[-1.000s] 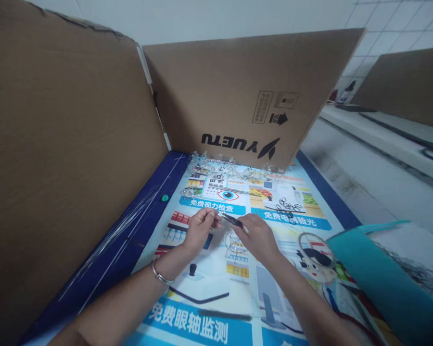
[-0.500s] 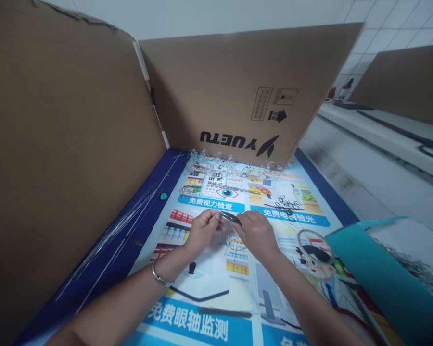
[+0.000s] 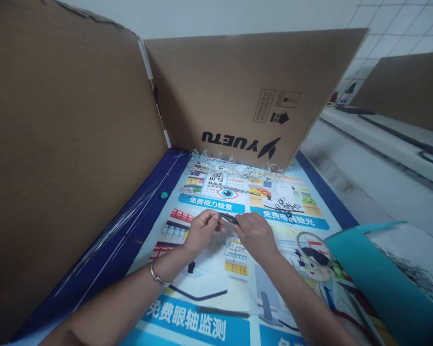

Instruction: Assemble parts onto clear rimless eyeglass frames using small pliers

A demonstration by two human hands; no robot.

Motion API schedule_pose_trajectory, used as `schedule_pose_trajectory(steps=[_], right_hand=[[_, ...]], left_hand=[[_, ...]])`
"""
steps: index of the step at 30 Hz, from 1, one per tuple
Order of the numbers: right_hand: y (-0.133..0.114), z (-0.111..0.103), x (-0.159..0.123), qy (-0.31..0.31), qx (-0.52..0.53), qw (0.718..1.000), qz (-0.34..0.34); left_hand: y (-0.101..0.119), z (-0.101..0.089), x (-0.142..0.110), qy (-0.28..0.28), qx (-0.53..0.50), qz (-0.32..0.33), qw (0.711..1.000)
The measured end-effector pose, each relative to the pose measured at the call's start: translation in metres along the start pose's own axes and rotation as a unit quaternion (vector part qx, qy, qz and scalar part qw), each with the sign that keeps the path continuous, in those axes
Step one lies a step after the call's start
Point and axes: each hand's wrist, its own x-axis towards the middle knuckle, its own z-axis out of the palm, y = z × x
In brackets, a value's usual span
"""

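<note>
My right hand is closed around a small pair of pliers, whose dark jaws point left at my other hand. Fingers pinched together, my left hand grips something thin at the tip of the jaws; it is too small to make out. Both hands are just above the printed sheet. Below them lies a loose loop of thin wire. A cluster of dark rings lies on the sheet beyond my right hand.
Cardboard panels stand on the left and at the back. Clear, glittering pieces line the back panel's foot. Straight wires lie along the blue left edge. A teal box and a clear ring-shaped object are at right.
The pliers have turned slightly in my right hand, and their jaws look closer together at my left fingertips. Both hands stay in nearly the same place. The view has shifted slightly.
</note>
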Motion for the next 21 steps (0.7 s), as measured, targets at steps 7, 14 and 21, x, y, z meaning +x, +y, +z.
schedule_pose_trajectory(steps=[7, 14, 21], right_hand=[[-0.0016, -0.0019, 0.0010, -0.005, -0.003, 1.000, -0.010], [-0.0023, -0.0028, 0.0010, -0.017, 0.005, 1.000, -0.015], [-0.0036, -0.0026, 0.0009, -0.020, 0.000, 1.000, -0.014]], left_hand=[[0.0015, -0.0003, -0.0036, 0.003, 0.005, 0.008, 1.000], [0.0000, 0.0003, -0.0056, 0.012, 0.004, 0.000, 1.000], [0.0017, 0.0005, -0.0065, 0.016, 0.006, -0.002, 1.000]])
